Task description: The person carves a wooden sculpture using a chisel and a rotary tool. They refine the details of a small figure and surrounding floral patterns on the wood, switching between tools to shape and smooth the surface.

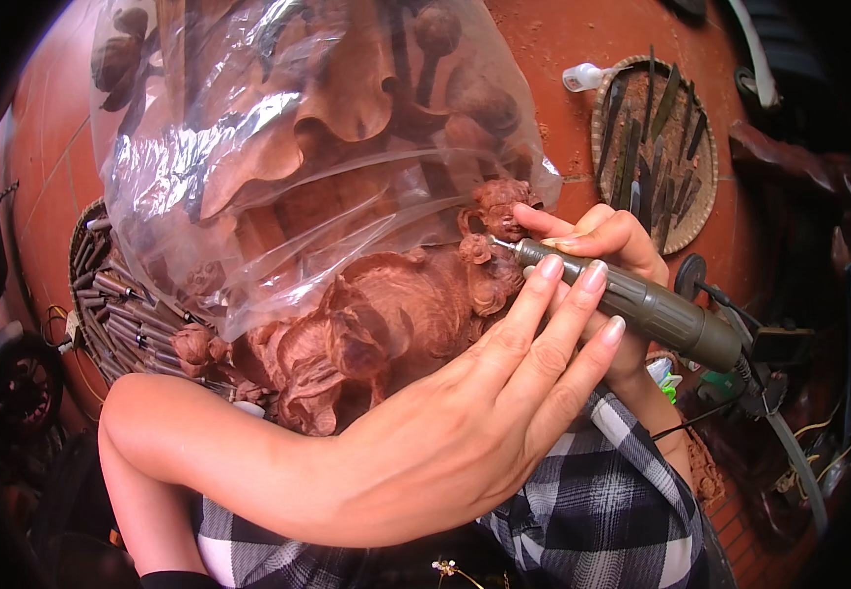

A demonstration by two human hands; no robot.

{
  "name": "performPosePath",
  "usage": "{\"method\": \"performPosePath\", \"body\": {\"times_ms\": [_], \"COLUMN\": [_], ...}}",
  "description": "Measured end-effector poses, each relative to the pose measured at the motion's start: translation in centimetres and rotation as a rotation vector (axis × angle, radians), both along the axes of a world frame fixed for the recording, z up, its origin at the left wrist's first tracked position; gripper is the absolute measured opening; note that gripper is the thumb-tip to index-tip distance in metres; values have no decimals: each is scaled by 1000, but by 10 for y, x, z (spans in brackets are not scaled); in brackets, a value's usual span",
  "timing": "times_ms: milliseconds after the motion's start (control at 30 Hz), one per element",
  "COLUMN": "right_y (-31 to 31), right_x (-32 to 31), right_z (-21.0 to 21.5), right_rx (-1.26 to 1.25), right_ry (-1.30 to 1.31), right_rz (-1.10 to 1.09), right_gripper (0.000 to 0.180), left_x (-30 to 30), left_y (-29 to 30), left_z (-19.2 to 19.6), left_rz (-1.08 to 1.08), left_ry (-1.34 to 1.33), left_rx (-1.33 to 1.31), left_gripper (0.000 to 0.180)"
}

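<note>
The right hand (631, 245) grips a green rotary tool (681, 319), its tip at the right end of a reddish floral carving (406, 304). The left hand (455, 422) lays extended fingers over the barrel; whether it grips cannot be told. Clear plastic (248, 167) lies beyond; 1 round basket (710, 187) holds dark strips (628, 162).

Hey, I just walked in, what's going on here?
A person has both hands on a green power tool. The right hand grips it, and the fingers of the left hand lie over its front part. The tool's tip is at the right side of a reddish-brown carving, partly under clear plastic. A basket of slim rods is on the left, a round tray of thin strips at upper right.
</note>
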State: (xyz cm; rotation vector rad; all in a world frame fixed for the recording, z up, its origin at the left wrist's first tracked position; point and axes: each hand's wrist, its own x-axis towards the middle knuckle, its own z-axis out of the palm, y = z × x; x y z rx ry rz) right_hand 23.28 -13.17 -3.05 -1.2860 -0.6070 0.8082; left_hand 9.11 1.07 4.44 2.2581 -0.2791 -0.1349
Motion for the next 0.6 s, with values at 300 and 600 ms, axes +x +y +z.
{"method": "performPosePath", "body": {"times_ms": [300, 600], "right_y": [2, -1], "right_x": [0, 3], "right_z": [1, 2], "right_rx": [-15, -21], "right_ry": [-41, -61], "right_rz": [9, 55], "right_gripper": [18, 19], "left_x": [-1, -3], "left_y": [1, 0], "left_z": [0, 3], "left_rz": [17, 4], "left_ry": [16, 18], "left_rx": [-43, -38], "left_gripper": [83, 88]}}
